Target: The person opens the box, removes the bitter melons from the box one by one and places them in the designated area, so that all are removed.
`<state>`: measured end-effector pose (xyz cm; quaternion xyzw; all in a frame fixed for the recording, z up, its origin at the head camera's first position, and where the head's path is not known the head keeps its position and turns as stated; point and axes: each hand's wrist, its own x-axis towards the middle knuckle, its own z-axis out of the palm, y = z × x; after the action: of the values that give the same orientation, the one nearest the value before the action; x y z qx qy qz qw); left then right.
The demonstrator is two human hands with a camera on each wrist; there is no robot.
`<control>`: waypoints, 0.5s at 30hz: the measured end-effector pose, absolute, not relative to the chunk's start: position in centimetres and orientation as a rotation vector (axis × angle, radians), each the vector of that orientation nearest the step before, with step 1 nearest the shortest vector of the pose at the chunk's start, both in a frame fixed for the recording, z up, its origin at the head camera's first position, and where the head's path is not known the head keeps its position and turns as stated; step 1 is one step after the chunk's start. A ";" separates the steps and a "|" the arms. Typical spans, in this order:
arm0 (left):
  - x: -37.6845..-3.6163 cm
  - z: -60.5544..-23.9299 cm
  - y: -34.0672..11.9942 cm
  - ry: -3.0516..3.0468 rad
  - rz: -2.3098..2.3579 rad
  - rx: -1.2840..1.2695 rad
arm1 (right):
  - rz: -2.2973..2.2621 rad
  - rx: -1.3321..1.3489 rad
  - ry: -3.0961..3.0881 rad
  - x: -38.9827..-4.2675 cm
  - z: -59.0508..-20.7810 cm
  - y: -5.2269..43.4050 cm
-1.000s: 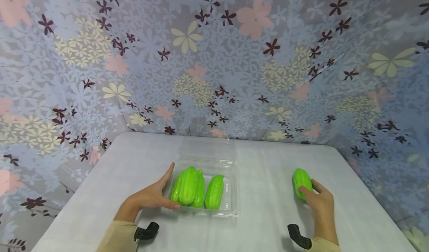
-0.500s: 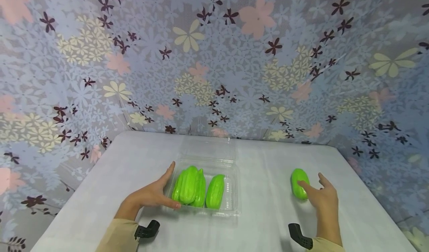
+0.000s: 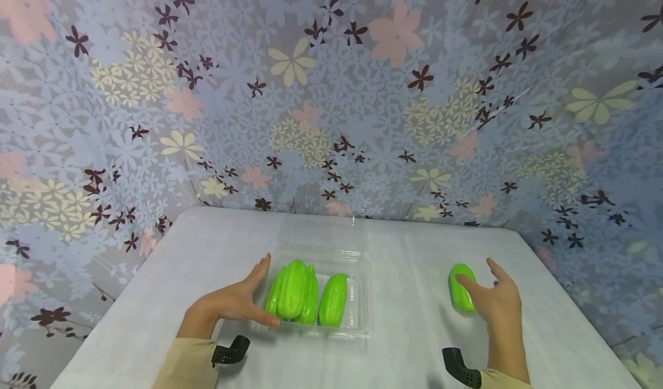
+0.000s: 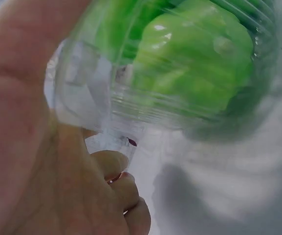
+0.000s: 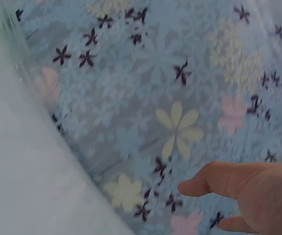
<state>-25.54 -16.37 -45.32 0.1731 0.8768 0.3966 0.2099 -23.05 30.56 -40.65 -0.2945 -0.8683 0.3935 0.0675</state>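
On the table's left half sits an open clear plastic box (image 3: pixel 357 323) with several bright green, ribbed, cucumber-shaped vegetables (image 3: pixel 292 290) inside; one of them (image 3: pixel 333 300) stands apart at the right. My left hand (image 3: pixel 235 301) touches the box's front left corner, thumb along the front and a finger along the left side. In the left wrist view, the box wall (image 4: pixel 145 110) lies close to the palm. Far to the right, another green vegetable (image 3: pixel 461 294) is next to my right hand (image 3: pixel 494 300). Its fingers are spread; the thumb overlaps the vegetable, contact unclear. The right wrist view shows nothing between its fingers (image 5: pixel 224 178).
The box's clear lid (image 3: pixel 321 231) lies folded back toward the rear edge. A white-covered table (image 3: pixel 404 297) carries everything, with a floral curtain (image 3: pixel 362 118) behind and at both sides. Black wrist devices (image 3: pixel 231 350) sit near both sleeves.
My right hand has let go of the green vegetable and its fingers have spread away to the right. The vegetable stays on the table, shifted slightly left. My left hand keeps its place.
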 end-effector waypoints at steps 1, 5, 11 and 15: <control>-25.5 -45.3 -16.4 2.432 1.109 0.481 | 1.186 -0.875 -2.617 -23.0 -40.3 30.2; -25.5 -45.5 -16.4 2.420 1.123 0.475 | 1.229 -0.800 -2.629 -22.4 -39.1 28.6; -25.5 -45.6 -16.5 2.415 1.124 0.482 | 1.361 -0.577 -2.710 -21.9 -38.3 26.8; -25.6 -45.6 -16.5 2.418 1.122 0.483 | 1.425 -0.510 -2.739 -22.1 -38.2 25.9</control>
<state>-25.62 -16.52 -45.58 0.1743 0.8718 0.4044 0.2144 -22.08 25.91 -38.23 -0.1628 -0.8752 0.4555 0.0062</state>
